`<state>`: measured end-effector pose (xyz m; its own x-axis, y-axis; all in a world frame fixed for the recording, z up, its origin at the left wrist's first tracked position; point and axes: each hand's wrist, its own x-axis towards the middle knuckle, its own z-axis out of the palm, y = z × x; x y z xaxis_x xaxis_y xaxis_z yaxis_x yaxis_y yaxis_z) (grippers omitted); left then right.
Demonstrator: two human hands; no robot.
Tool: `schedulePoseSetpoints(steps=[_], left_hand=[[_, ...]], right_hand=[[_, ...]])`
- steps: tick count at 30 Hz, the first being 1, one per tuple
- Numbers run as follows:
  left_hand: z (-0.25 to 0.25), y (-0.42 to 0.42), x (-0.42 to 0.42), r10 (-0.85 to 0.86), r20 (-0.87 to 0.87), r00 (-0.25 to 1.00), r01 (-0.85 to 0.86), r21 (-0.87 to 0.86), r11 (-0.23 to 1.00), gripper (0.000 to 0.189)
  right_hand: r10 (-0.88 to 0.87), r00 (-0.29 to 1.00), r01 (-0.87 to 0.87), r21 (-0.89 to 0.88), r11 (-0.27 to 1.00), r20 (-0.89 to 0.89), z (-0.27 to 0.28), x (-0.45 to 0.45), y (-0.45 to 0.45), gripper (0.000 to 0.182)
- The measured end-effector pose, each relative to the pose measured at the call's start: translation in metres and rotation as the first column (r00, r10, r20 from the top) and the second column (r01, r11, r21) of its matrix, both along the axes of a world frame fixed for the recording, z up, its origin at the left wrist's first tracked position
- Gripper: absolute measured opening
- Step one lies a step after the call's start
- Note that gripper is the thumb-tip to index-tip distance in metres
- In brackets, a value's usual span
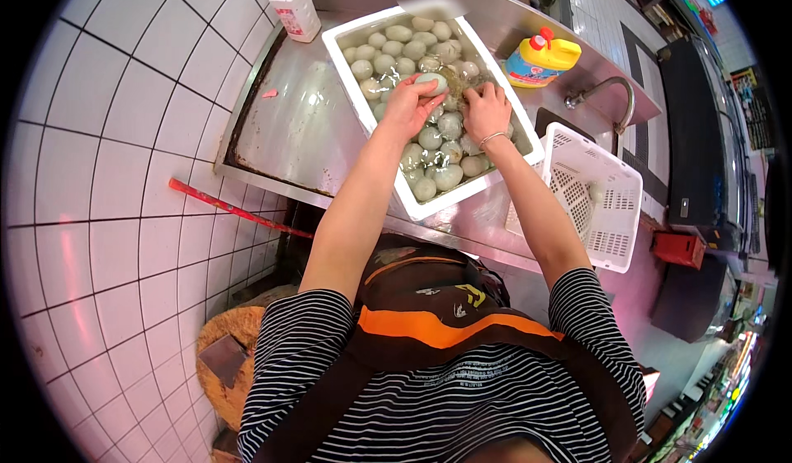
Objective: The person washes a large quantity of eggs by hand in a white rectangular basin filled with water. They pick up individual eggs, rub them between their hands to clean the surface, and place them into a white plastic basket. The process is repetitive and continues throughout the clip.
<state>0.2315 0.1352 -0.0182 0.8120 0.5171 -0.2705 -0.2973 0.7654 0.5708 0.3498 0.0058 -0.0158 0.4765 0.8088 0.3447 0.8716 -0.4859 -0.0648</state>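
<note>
A white foam box [413,206] full of eggs under water stands on the steel counter before me. My left hand [409,107] grips a pale greenish egg [431,83] between thumb and fingers above the water. To its right, my right hand [487,113] dips its curled fingertips into the water beside a brownish-green scouring pad or clump [455,82]; whether it holds this cannot be told. Many pale eggs [447,177] lie around and below both hands.
Right of the box are a white perforated plastic basket [626,215] with what looks like an egg inside, a yellow jug [557,54] with a red cap and a curved metal faucet [630,101]. A white bottle [297,14] stands on the steel counter [291,122] at back left, near the tiled wall.
</note>
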Motion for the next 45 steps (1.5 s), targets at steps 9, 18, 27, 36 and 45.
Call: schedulePoseSetpoints(steps=[9,18,27,36,45], left_hand=[[0.018,-0.032,0.03,0.202,-0.051,0.978,-0.203,-0.45,0.87,0.024],[0.011,-0.073,0.058,0.486,0.072,0.871,-0.329,-0.648,0.687,0.016],[-0.009,-0.073,0.061,0.315,-0.104,0.943,-0.323,-0.077,0.943,0.02],[0.022,-0.064,0.05,0.498,0.09,0.862,-0.297,-0.707,0.642,0.022],[-0.021,-0.059,0.065,0.27,0.033,0.962,-0.261,-0.166,0.951,0.02]], right_hand=[[0.405,0.708,-0.117,0.469,0.876,-0.579,0.02,-0.014,0.016,0.023],[0.45,0.364,-0.164,0.419,0.893,-0.816,0.018,0.011,0.03,0.026],[0.235,0.059,0.247,0.242,0.938,-0.97,0.009,0.044,0.051,0.031],[0.561,0.388,-0.317,0.466,0.826,-0.731,0.029,0.005,0.027,0.031],[0.199,0.245,0.251,0.261,0.932,-0.949,0.012,0.037,0.05,0.033]])
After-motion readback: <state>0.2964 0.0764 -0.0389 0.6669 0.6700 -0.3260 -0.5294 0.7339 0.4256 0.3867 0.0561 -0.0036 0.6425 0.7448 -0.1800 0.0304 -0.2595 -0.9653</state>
